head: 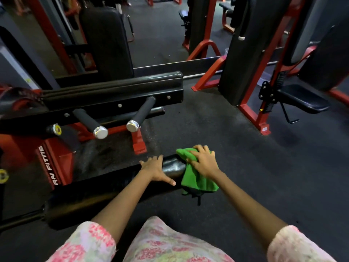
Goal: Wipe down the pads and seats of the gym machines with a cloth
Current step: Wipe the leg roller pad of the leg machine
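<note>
A long black roller pad (pixel 113 188) lies low across the lower middle of the view, its right end shiny. My left hand (pixel 155 170) rests flat on top of the pad near that end, fingers spread. My right hand (pixel 203 162) presses a green cloth (pixel 196 180) over the pad's right end, fingers curled over the cloth. The cloth hangs down below the pad.
A red-framed machine with a long black pad (pixel 113 86) and two chrome-capped handles (pixel 101 132) stands at the left. Another red frame with a black seat (pixel 304 100) is at the right. Dark rubber floor (pixel 245 167) lies between them.
</note>
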The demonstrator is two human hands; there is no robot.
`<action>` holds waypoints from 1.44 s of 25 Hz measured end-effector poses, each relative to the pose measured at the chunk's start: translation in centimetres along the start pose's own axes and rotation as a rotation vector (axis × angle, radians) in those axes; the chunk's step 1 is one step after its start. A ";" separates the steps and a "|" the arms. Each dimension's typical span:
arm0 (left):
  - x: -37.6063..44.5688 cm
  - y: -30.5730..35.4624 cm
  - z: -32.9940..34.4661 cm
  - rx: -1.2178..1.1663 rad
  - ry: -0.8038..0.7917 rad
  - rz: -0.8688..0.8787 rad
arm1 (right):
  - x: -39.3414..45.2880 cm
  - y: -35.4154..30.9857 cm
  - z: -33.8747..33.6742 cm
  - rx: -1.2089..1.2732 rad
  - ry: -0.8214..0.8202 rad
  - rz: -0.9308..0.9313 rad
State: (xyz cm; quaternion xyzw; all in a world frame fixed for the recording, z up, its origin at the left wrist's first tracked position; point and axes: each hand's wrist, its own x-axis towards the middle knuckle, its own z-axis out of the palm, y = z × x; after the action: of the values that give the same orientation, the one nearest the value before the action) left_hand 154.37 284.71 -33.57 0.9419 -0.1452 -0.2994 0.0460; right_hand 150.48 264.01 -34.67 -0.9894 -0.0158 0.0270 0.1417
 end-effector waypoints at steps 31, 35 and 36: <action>-0.7 2.5 0.5 0.007 0.095 -0.078 | 2.7 0.4 -0.8 0.254 -0.081 0.244; -1.9 3.5 2.8 0.086 0.244 -0.126 | 2.8 -2.1 -0.8 -0.064 -0.078 0.192; -2.4 3.9 3.7 0.124 0.292 -0.131 | 1.5 -2.2 -0.2 -0.122 0.000 0.081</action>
State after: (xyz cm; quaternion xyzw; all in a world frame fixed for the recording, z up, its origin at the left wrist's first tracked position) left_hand 149.42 281.71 -34.66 0.9839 -0.0934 -0.1523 -0.0114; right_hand 151.93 266.13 -33.93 -0.9961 0.0224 0.0317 0.0798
